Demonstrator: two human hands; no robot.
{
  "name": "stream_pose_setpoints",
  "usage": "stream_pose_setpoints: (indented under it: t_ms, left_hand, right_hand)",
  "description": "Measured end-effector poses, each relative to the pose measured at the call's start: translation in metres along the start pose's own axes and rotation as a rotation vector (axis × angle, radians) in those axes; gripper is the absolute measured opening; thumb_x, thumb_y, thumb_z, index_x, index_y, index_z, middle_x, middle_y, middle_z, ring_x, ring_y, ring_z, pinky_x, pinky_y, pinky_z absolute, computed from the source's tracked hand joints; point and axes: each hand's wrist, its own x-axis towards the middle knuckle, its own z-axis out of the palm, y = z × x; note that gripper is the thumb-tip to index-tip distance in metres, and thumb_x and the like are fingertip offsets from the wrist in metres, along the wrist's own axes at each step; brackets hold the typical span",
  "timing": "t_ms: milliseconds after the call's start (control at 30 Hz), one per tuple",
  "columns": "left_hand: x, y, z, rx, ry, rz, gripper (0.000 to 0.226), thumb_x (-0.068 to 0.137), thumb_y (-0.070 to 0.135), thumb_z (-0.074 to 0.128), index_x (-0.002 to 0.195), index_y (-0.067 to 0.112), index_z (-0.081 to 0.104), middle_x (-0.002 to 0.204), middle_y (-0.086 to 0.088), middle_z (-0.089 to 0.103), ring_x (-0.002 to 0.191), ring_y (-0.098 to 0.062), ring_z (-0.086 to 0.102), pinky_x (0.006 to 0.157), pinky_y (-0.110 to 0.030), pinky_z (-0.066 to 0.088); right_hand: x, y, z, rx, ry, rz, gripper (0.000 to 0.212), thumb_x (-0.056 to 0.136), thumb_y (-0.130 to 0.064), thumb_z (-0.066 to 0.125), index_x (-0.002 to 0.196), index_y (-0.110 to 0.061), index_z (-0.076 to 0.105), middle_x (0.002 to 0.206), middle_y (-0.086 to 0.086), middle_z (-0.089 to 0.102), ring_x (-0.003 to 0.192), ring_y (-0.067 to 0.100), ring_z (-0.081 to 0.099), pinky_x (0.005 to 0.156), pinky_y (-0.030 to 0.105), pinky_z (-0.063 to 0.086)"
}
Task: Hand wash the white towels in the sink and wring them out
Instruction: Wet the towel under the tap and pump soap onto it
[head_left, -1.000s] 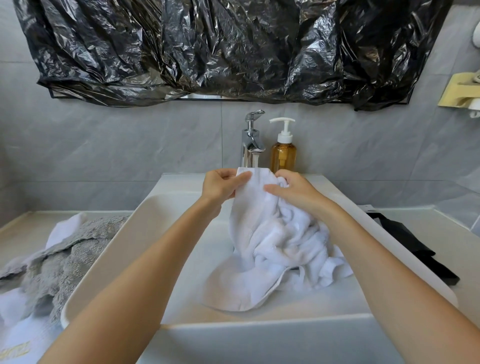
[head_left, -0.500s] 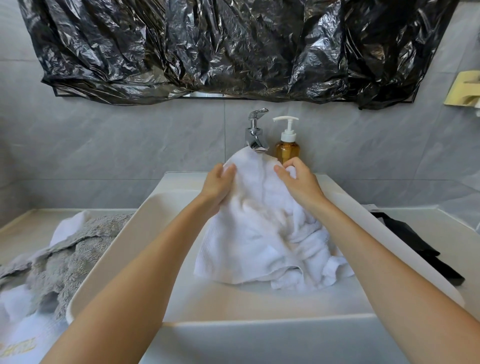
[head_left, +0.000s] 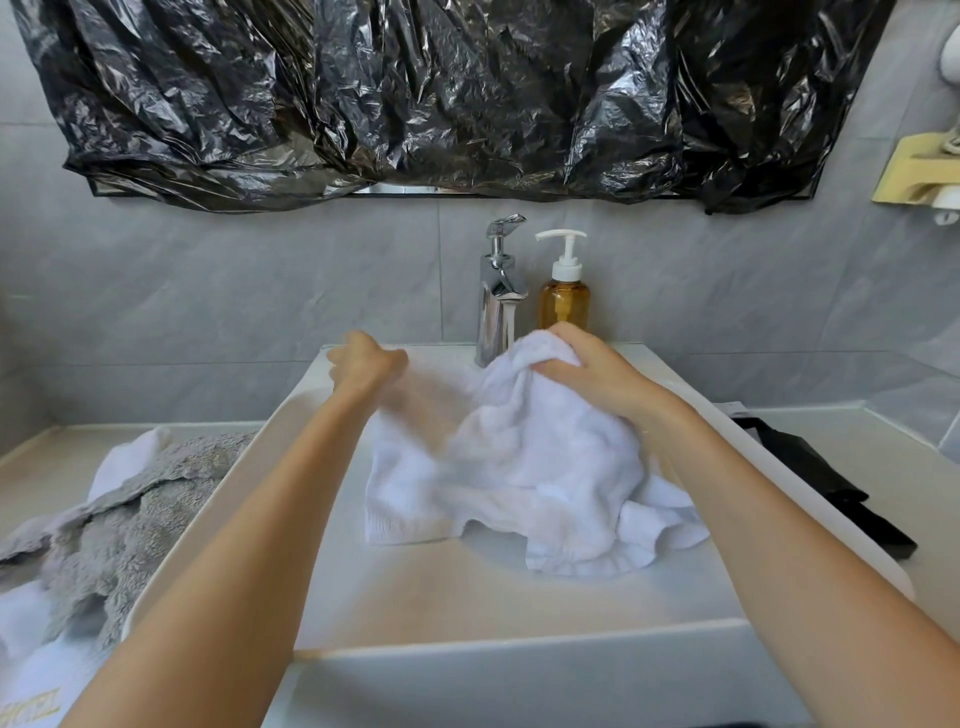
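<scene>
A: How does the towel (head_left: 524, 457) look from the head camera?

B: White, terry, bunched into a mound in the sink (head_left: 467, 597). Its top is lifted up just in front of the tap (head_left: 500, 291); the lower folds spread over the basin floor, with a ragged hem trailing toward 5 o'clock.

A: And the hands?

B: The right hand (head_left: 582, 369) is at 1 o'clock of the mound, fingers curled over the towel's peak and gripping it. The left hand (head_left: 366, 364) is at 11 o'clock, blurred, fingers curled into a fist. A smeared strip of cloth runs from it toward the mound, so it seems to hold an edge, though the blur leaves that unsure.

A: What else is about?

B: An amber pump bottle (head_left: 563, 296) just right of the tap, a grey towel (head_left: 124, 509) on the counter at 9 o'clock of the sink, a black cloth (head_left: 831, 483) at 3 o'clock, and black plastic (head_left: 415, 93) hung across the wall above.

A: What has changed from half a second ago?

B: Then both hands were close together, holding the towel high enough to hide the tap's base. Now the hands have parted, the left pulled out toward 10 o'clock, the towel sits lower and wider, and the tap shows nearly whole.
</scene>
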Motion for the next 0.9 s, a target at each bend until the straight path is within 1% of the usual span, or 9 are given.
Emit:
stream_pose_setpoints:
  t_ms: [133, 233, 333, 433, 500, 567, 733, 800, 900]
  left_hand:
    - [-0.028, 0.028, -0.006, -0.019, -0.412, 0.414, 0.077, 0.087, 0.068, 0.051, 0.151, 0.031, 0.028, 0.159, 0.008, 0.021, 0.147, -0.015, 0.019, 0.120, -0.035, 0.015]
    - [-0.046, 0.027, 0.004, 0.248, -0.689, 0.570, 0.065, 0.083, 0.065, 0.060, 0.134, 0.028, 0.047, 0.128, 0.015, 0.054, 0.119, -0.010, 0.050, 0.099, -0.027, 0.040]
    - [-0.040, 0.021, 0.021, 0.120, -0.555, 0.597, 0.026, 0.098, 0.035, 0.055, 0.101, 0.011, 0.062, 0.093, 0.005, 0.057, 0.083, -0.014, 0.049, 0.066, -0.021, 0.035]
    - [-0.032, 0.017, 0.015, -0.218, -0.471, 0.521, 0.025, 0.103, 0.013, 0.044, 0.105, 0.012, 0.068, 0.096, 0.009, 0.065, 0.086, -0.003, 0.058, 0.077, -0.016, 0.044]
    - [-0.031, 0.018, 0.009, -0.362, -0.458, 0.443, 0.030, 0.103, 0.007, 0.038, 0.100, 0.014, 0.067, 0.091, 0.009, 0.068, 0.080, 0.000, 0.063, 0.074, -0.012, 0.049]
    - [-0.029, 0.020, 0.006, -0.456, -0.398, 0.311, 0.031, 0.103, 0.010, 0.038, 0.089, 0.016, 0.065, 0.083, 0.004, 0.067, 0.076, -0.008, 0.062, 0.062, -0.013, 0.051]
    - [-0.018, 0.021, 0.000, -0.628, -0.323, 0.158, 0.029, 0.099, 0.006, 0.041, 0.083, 0.014, 0.063, 0.079, 0.001, 0.065, 0.071, -0.008, 0.063, 0.057, -0.013, 0.050]
    - [-0.019, 0.024, 0.003, -0.693, -0.315, 0.114, 0.027, 0.099, 0.008, 0.042, 0.083, 0.014, 0.063, 0.082, 0.000, 0.064, 0.077, -0.012, 0.060, 0.062, -0.017, 0.048]
    - [-0.020, 0.023, 0.005, -0.794, -0.279, -0.056, 0.025, 0.095, 0.008, 0.042, 0.076, 0.014, 0.058, 0.071, 0.002, 0.057, 0.069, -0.012, 0.053, 0.059, -0.020, 0.041]
  right_hand:
    - [0.005, -0.015, 0.004, 0.117, 0.131, 0.020, 0.033, 0.093, -0.015, 0.062, 0.115, -0.012, 0.037, 0.101, -0.003, 0.045, 0.083, 0.003, 0.046, 0.066, 0.006, 0.038]
    - [0.010, -0.020, 0.008, 0.305, 0.200, 0.075, 0.030, 0.094, -0.016, 0.060, 0.114, -0.014, 0.039, 0.108, 0.004, 0.049, 0.094, 0.010, 0.048, 0.077, 0.017, 0.042]
    - [0.009, -0.018, 0.010, 0.405, 0.174, 0.155, 0.033, 0.094, -0.019, 0.060, 0.121, -0.012, 0.043, 0.116, 0.009, 0.055, 0.097, 0.011, 0.054, 0.081, 0.023, 0.046]
    - [0.005, -0.010, 0.004, 0.320, -0.064, 0.335, 0.071, 0.082, -0.035, 0.075, 0.138, -0.019, 0.034, 0.128, 0.002, 0.052, 0.104, 0.010, 0.057, 0.073, 0.018, 0.048]
    - [0.001, -0.006, 0.001, 0.142, -0.266, 0.434, 0.093, 0.064, -0.048, 0.085, 0.139, -0.025, 0.036, 0.133, -0.005, 0.051, 0.115, 0.013, 0.055, 0.088, 0.026, 0.051]
    - [-0.002, -0.003, 0.002, -0.036, -0.386, 0.415, 0.070, 0.069, -0.048, 0.082, 0.124, -0.013, 0.056, 0.118, -0.004, 0.064, 0.107, 0.013, 0.061, 0.092, 0.027, 0.049]
    - [-0.001, -0.012, 0.001, 0.164, -0.006, 0.205, 0.021, 0.082, -0.025, 0.076, 0.076, -0.014, 0.059, 0.067, -0.007, 0.060, 0.063, 0.007, 0.053, 0.052, 0.015, 0.039]
    - [0.003, -0.016, -0.007, 0.268, 0.244, 0.140, 0.025, 0.076, -0.021, 0.081, 0.089, -0.013, 0.061, 0.079, -0.003, 0.064, 0.071, 0.008, 0.058, 0.063, 0.019, 0.048]
    - [0.005, -0.007, -0.011, 0.477, 0.230, 0.229, 0.041, 0.080, -0.013, 0.077, 0.116, -0.010, 0.058, 0.105, 0.008, 0.067, 0.090, 0.016, 0.064, 0.081, 0.028, 0.053]
